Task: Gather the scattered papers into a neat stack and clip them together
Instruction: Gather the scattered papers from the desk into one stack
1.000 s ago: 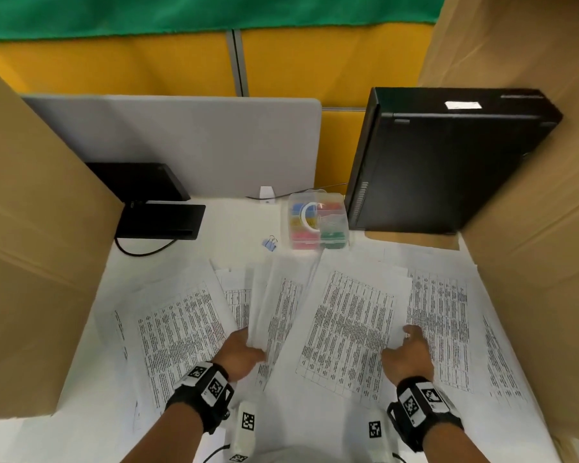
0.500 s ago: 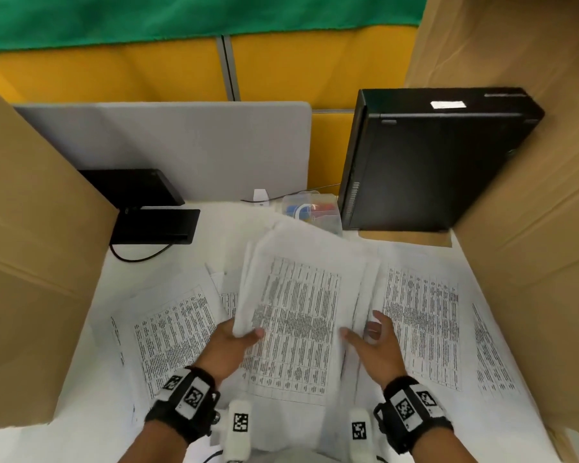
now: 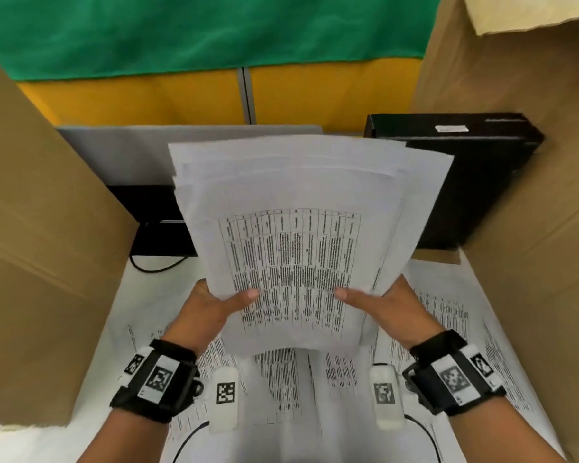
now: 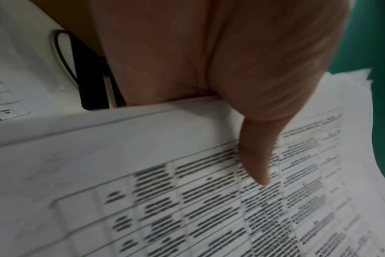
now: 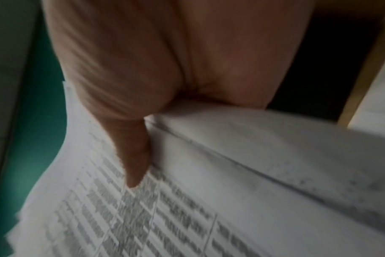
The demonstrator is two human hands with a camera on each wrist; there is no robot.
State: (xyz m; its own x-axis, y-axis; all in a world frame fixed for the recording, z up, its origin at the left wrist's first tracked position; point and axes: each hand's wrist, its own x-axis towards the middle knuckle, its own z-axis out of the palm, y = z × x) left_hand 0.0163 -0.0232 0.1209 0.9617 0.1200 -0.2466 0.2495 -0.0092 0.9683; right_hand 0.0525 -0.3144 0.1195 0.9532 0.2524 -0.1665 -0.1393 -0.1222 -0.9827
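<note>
desk (image 3: pixel 141 295), papers (image 3: pixel 298 228) in hands (image 3: pixel 211 305)

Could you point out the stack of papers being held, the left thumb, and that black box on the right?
stack (image 3: pixel 291 202): head view, blank upper page.
left thumb (image 4: pixel 257 160): left wrist view, thumb pad side.
black box (image 3: pixel 475 195): head view, front face.

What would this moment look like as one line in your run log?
phase: gathering | left hand: grips bundle of papers | right hand: grips bundle, raised off desk | loose sheets: on desk | clip: not applied
</note>
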